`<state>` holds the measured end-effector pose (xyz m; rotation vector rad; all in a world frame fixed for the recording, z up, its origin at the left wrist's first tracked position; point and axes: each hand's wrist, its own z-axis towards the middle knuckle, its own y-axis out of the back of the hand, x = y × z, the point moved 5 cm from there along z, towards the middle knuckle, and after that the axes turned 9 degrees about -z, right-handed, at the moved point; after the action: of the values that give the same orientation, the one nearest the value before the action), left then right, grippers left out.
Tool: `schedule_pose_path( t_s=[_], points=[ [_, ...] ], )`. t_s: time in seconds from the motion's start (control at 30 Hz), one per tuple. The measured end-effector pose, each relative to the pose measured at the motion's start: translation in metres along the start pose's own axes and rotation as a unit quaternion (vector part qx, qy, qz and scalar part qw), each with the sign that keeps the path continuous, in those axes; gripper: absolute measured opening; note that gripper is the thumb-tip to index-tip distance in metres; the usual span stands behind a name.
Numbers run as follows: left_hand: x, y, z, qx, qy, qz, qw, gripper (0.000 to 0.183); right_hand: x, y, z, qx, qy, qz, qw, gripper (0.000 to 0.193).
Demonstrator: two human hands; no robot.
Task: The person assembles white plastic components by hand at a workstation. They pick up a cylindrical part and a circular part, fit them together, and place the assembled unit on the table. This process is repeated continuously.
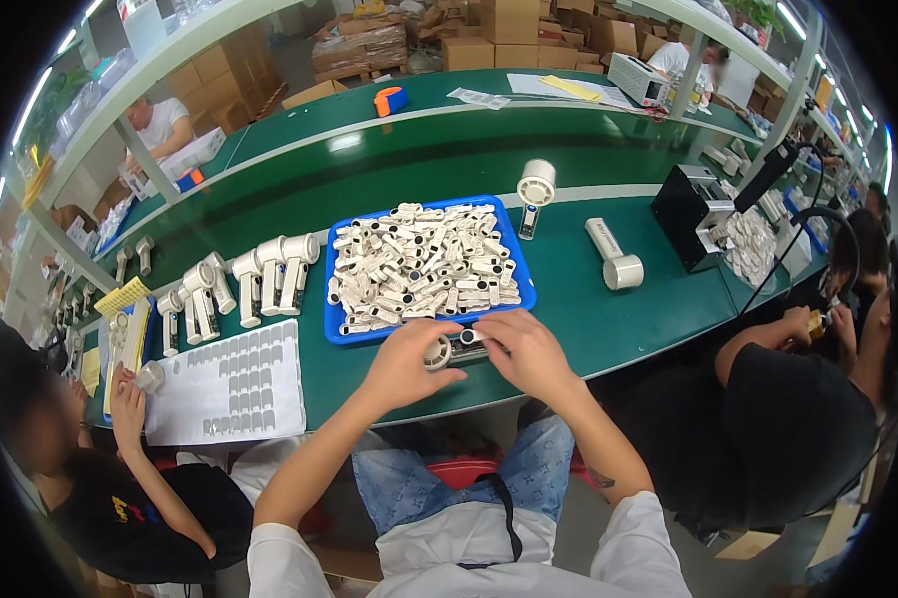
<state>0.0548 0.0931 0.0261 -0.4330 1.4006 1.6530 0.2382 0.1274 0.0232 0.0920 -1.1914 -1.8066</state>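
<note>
The left hand (pixel 401 361) and right hand (pixel 529 351) meet at the near edge of the green table (pixel 608 319), both pinched on one small white fan part (pixel 449 351) that they hold between them, its round end by the left fingers and a dark piece by the right. Nothing blocks the hands; the table edge lies just under them.

At twelve o'clock from the hands, just beyond the fingertips, sits a blue tray (pixel 339 329) heaped with small white handle pieces (pixel 424 264). At nine o'clock lies a white sheet of grey stickers (pixel 232 389), and at ten o'clock a row of white fans (pixel 260 279) stands upright. At one o'clock a finished fan (pixel 535 191) stands alone, with a white cylinder part (pixel 613 257) lying nearby. At two o'clock stands a black box machine (pixel 690 214). A person in black sits at three o'clock, another at eight o'clock.
</note>
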Motion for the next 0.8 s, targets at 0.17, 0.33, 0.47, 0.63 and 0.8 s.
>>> schedule_pose_path(
  t_s=[0.17,0.33,0.47,0.63,0.8],
  points=[
    [0.017,-0.018,0.004,-0.053,-0.010,0.009,0.999,0.043,0.000,-0.014,0.008,0.074,0.001,-0.009,0.997,0.025],
    [0.021,-0.029,0.011,-0.076,-0.019,-0.004,0.997,0.035,-0.007,-0.014,0.008,0.050,0.040,-0.022,0.998,0.021],
    [0.020,-0.022,0.002,-0.105,-0.002,0.001,0.995,0.037,-0.002,-0.024,0.012,0.072,0.044,-0.019,0.996,0.015],
    [0.016,-0.031,0.005,-0.090,0.001,-0.004,0.996,0.040,0.008,-0.022,0.002,0.052,0.035,-0.108,0.992,0.015],
    [0.021,-0.025,0.006,-0.080,-0.014,0.013,0.997,0.037,0.024,-0.041,0.006,0.088,0.038,-0.209,0.973,0.015]
  ],
)
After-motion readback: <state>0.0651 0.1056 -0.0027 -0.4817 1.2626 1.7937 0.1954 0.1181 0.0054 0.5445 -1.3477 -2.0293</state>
